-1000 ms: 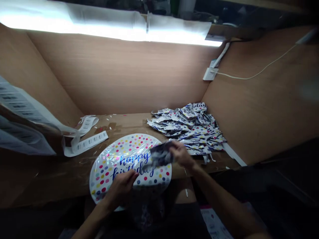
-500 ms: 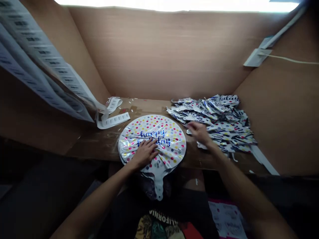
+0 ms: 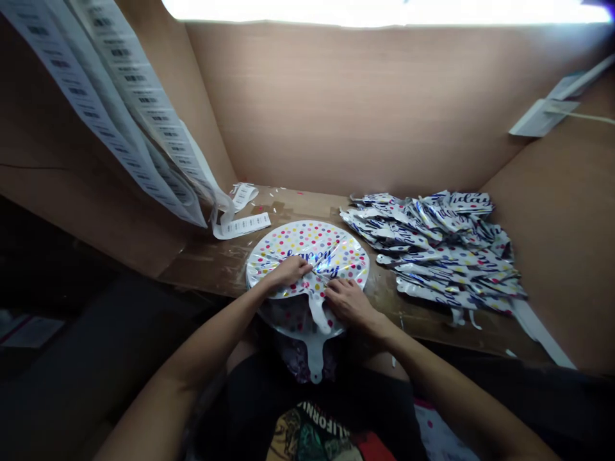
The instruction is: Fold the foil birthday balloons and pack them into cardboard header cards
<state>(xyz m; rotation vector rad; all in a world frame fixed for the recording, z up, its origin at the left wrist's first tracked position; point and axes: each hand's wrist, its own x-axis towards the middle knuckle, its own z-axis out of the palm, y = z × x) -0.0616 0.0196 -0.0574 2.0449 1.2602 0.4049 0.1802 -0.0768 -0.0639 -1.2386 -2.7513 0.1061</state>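
A flat round foil balloon (image 3: 314,237), white with coloured dots and blue "happy birthday" lettering, lies on top of a stack in front of me. My left hand (image 3: 289,270) pinches its film near the middle, fingers closed. Just to the right, my right hand (image 3: 350,299) has its fingers closed on the same balloon, and creases run between the two hands. The top balloon's lower edge is drawn up, its tail (image 3: 319,314) hanging between my hands. Below it shows the lower balloon's tail (image 3: 315,358), pointing toward my lap.
A heap of folded dotted foil balloons (image 3: 442,250) lies on the right of the cardboard surface. Long strips of barcode labels (image 3: 144,109) hang at the left, and a short label strip (image 3: 245,224) rests on the brown tabletop (image 3: 211,259). Cardboard walls (image 3: 355,109) enclose the back and sides.
My right hand has come from beside the heap onto the top balloon. My left hand has gone from lying flat to pinching, and the balloon's lower part is pulled up. The view has shifted left.
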